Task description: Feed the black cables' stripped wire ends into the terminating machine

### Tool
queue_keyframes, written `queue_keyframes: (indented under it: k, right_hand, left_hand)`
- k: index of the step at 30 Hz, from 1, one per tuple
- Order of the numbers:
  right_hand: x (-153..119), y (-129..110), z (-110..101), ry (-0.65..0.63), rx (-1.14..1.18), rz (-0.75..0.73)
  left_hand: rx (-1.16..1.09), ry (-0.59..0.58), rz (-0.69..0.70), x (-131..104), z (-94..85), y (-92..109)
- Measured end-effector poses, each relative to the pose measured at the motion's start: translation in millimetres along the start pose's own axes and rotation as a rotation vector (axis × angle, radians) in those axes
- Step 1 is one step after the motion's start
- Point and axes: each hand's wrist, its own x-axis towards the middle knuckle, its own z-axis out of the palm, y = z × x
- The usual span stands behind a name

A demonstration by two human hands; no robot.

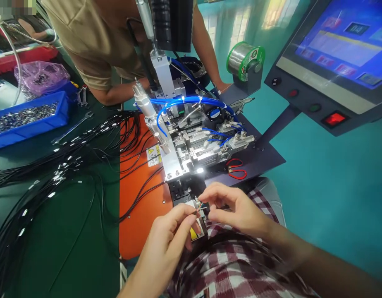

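My left hand (170,234) is closed, thumb and forefinger pinching a cable end with thin coloured wires (199,205) fanning out past the fingertips. Just to the right, my right hand (239,207) is curled loosely, its thumb and forefinger apart around the wire tips. Whether a fingertip touches a wire, I cannot tell. Both hands are at the near end of a bench machine (206,153) with metal cylinders and blue air hoses. A small black fixture (180,192) sits right behind the wires. My fingers hide most of the held cable.
Black cables (63,169) spread across the green table at left, some crossing the orange plate (138,223). A blue bin (62,111) holds small metal parts. Red-handled snips (237,171) lie beside the machine. A solder spool (245,62) and control screen (340,54) stand right. A co-worker (94,45) leans opposite.
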Motion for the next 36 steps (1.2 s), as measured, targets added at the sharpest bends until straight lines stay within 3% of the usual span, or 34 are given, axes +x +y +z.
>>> queue_keyframes:
  k: [4,11,25,27,30,33,36]
  right_hand:
    - [-2.4,-5.8,-6.0,0.118,0.156,0.116]
    - [-3.3,0.1,6.5,0.072,0.360,0.245]
    - [-4.5,8.8,10.4,-0.025,0.528,0.339]
    - [-4.6,4.6,10.2,-0.027,0.465,0.342]
    - [-8.2,-5.6,13.2,0.078,0.152,0.258]
    - [-15.0,-13.5,20.3,0.221,-0.245,0.053]
    - [-19.8,-13.7,25.7,0.250,-0.417,-0.139]
  left_hand:
    - [-0.067,0.126,0.021,6.6,5.4,-2.0]
    - [-0.088,0.152,0.050,8.3,10.8,-8.3]
    - [-0.062,0.163,0.138,7.0,10.2,-11.6]
    - [0.014,0.182,0.191,5.6,10.1,-15.8]
    - [0.228,0.287,0.346,2.9,11.3,-22.8]
    - [0.456,0.408,0.531,1.1,13.6,-26.8]
    - [0.547,0.455,0.604,0.7,15.7,-26.3]
